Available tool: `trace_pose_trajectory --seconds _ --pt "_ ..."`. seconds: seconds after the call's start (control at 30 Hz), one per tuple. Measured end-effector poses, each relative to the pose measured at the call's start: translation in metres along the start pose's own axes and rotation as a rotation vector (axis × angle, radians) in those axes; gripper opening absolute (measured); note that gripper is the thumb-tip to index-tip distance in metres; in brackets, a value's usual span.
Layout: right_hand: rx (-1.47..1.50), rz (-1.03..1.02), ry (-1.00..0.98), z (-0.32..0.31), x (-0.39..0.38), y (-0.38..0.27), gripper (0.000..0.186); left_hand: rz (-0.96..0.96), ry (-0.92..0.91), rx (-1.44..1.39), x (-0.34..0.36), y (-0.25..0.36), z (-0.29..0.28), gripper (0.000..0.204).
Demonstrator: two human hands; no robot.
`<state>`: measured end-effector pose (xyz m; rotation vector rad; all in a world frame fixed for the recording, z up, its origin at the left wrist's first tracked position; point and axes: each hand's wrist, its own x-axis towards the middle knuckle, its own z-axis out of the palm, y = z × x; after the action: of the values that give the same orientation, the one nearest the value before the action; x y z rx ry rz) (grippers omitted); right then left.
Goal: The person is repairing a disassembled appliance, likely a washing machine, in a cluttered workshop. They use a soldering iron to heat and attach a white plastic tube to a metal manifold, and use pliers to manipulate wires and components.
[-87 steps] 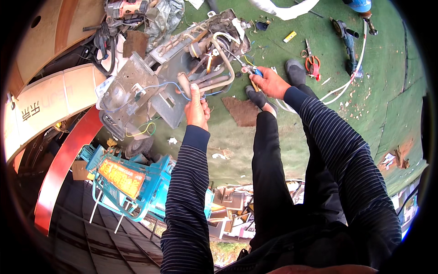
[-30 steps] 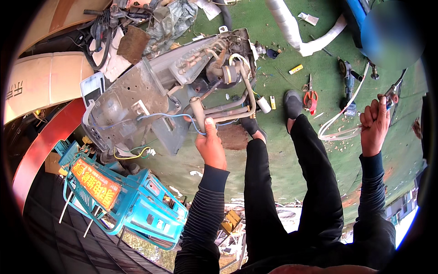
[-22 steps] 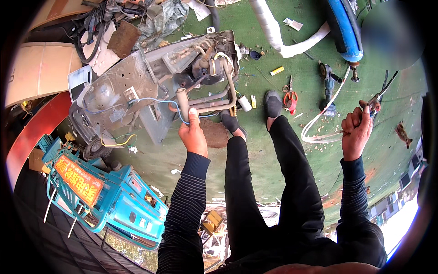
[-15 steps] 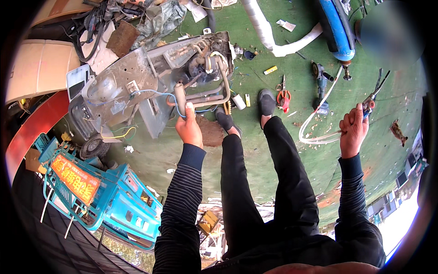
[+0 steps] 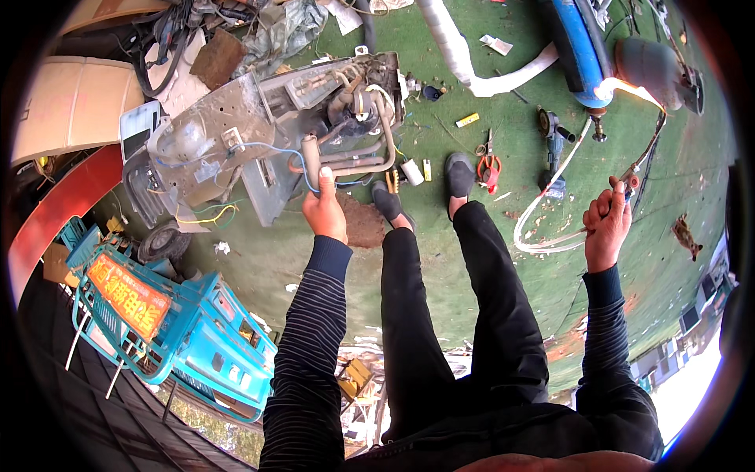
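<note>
My left hand [image 5: 325,212] is closed round the lower end of a brownish metal tube [image 5: 311,160], thumb on top. Bent copper pipes [image 5: 358,165] run from it into a dirty compressor unit [image 5: 354,110] on a grey metal base plate [image 5: 189,145]. On the right, my right hand [image 5: 607,230] grips a gas torch [image 5: 631,179], its thin nozzle pointing away from me. An orange-white flame [image 5: 633,88] comes off the nozzle tip and passes before the lower end of a blue gas cylinder [image 5: 578,51]. Pale hoses [image 5: 527,228] loop from the torch toward that cylinder.
Red-handled scissors [image 5: 489,167], an angle grinder [image 5: 550,145] and a yellow lighter [image 5: 467,120] lie on the green floor near my shoes [image 5: 460,177]. A white wrapped pipe [image 5: 452,51] lies beyond. A teal three-wheeled vehicle [image 5: 212,346] and cardboard box [image 5: 79,102] stand left.
A flame now burns at the torch tip, where none showed before. My right hand has shifted slightly left; my left hand keeps its hold on the tube.
</note>
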<state>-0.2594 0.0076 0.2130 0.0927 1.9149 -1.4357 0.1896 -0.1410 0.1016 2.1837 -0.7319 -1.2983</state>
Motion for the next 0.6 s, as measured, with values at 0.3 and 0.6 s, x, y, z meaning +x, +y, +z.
trace_pose_trajectory --seconds 0.3,0.6 --pt "-0.219 0.065 0.032 0.000 0.016 0.004 0.019 0.003 0.006 0.015 0.000 0.000 0.000 0.054" --pt "-0.069 0.325 0.008 0.007 0.020 0.002 0.057 -0.084 0.051 -0.050 -0.009 0.013 0.005 0.043"
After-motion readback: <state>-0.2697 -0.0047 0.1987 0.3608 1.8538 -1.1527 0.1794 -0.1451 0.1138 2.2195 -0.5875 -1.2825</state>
